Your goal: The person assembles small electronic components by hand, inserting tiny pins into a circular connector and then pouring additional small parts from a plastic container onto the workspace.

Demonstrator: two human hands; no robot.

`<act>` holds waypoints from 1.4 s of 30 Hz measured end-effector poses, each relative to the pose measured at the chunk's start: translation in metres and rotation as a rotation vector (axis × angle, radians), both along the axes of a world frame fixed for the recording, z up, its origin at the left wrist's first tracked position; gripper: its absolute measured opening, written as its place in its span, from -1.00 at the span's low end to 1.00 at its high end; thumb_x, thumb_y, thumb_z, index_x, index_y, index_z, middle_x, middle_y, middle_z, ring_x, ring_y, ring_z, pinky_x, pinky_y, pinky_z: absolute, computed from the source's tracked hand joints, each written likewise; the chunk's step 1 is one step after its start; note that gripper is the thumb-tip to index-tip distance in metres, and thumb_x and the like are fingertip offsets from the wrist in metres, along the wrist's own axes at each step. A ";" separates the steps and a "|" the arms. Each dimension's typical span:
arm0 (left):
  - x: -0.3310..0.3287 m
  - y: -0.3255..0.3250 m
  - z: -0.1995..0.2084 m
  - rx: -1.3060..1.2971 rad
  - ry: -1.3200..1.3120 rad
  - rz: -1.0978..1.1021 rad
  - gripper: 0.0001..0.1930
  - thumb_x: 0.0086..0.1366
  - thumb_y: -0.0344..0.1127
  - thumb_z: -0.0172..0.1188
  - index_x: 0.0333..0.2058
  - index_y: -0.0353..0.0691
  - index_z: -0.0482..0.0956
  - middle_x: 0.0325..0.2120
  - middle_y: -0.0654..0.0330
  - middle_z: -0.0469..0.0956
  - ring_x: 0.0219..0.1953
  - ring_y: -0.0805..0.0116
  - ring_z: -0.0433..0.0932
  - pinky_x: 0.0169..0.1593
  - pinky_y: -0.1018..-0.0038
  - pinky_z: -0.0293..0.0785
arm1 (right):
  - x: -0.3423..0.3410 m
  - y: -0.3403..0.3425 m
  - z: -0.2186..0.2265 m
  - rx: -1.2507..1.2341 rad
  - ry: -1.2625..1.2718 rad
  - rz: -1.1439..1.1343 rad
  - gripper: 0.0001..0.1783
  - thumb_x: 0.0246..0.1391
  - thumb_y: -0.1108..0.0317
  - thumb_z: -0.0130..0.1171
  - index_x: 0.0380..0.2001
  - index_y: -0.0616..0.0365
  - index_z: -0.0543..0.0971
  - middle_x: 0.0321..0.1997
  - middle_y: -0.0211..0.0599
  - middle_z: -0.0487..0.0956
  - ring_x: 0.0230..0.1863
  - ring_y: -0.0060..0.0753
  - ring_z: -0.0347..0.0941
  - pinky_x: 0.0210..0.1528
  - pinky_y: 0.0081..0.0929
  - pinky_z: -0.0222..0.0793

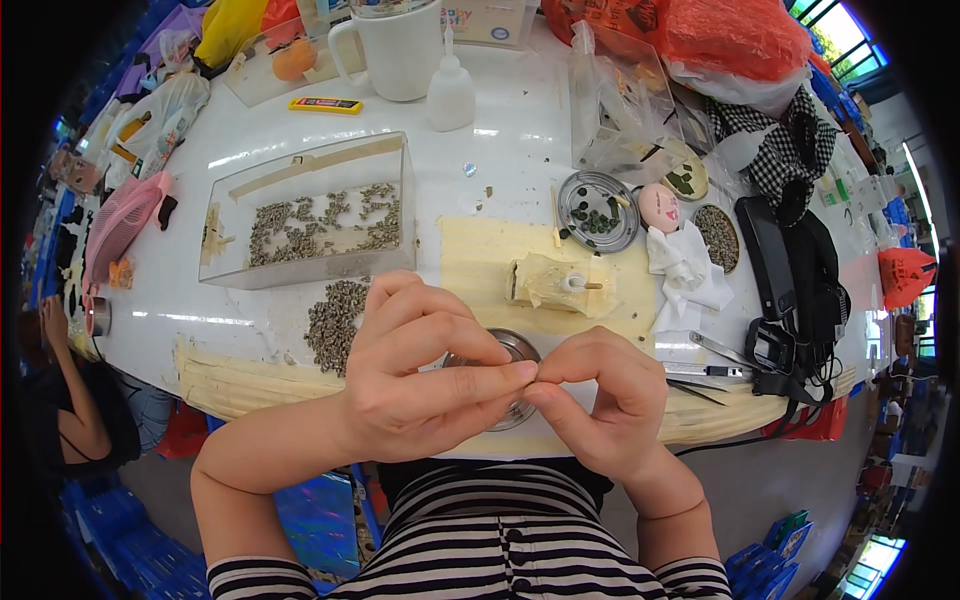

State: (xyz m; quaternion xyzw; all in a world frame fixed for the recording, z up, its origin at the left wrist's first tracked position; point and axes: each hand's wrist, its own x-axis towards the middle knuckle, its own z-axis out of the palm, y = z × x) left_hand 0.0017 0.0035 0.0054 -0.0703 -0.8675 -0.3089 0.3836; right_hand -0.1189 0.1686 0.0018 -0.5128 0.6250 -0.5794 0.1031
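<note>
My left hand (430, 375) and my right hand (600, 395) meet fingertip to fingertip above a small round metal dish (515, 345) at the table's near edge. Both hands pinch, and whatever sits between the fingertips is too small to make out. Partly behind my left hand lies a loose pile of small grey pieces (335, 325). Just beyond my hands, a block wrapped in yellowish tape (560, 283) with a short peg on top rests on a sheet of yellowish paper (470, 245).
A clear box (305, 270) of grey pieces stands at the left. Farther back are a white squeeze bottle (451, 95) and a white mug (400, 60). To the right lie a metal dish of dark green pieces (598, 240), crumpled tissue (690, 270), tweezers (722, 352) and a black strap (790, 290).
</note>
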 end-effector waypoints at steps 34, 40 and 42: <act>0.000 -0.004 -0.003 -0.028 0.004 -0.015 -0.65 -0.18 -0.49 0.45 -0.31 -0.07 0.73 -0.40 0.40 0.57 -0.39 0.39 0.44 -0.27 0.41 0.18 | 0.002 0.001 0.005 -0.004 0.017 -0.065 -0.82 -0.13 0.52 0.45 -0.38 0.19 0.67 -0.42 -0.31 0.62 -0.44 -0.45 0.53 -0.42 -0.59 0.43; -0.001 -0.006 -0.003 0.026 -0.021 0.004 -0.68 -0.18 -0.50 0.44 -0.34 -0.12 0.72 -0.42 0.36 0.56 -0.41 0.38 0.44 -0.27 0.44 0.20 | 0.009 0.000 0.005 -0.058 0.316 -0.131 -0.70 -0.19 0.53 0.47 -0.28 0.19 0.70 -0.38 -0.28 0.64 -0.45 -0.40 0.57 -0.45 -0.54 0.48; -0.001 -0.007 -0.003 0.031 -0.013 0.001 -0.68 -0.18 -0.50 0.44 -0.34 -0.12 0.72 -0.42 0.36 0.56 -0.41 0.38 0.44 -0.27 0.44 0.20 | 0.009 -0.001 0.003 -0.055 0.274 -0.133 -0.69 -0.19 0.53 0.47 -0.27 0.20 0.70 -0.36 -0.27 0.64 -0.45 -0.40 0.57 -0.44 -0.55 0.48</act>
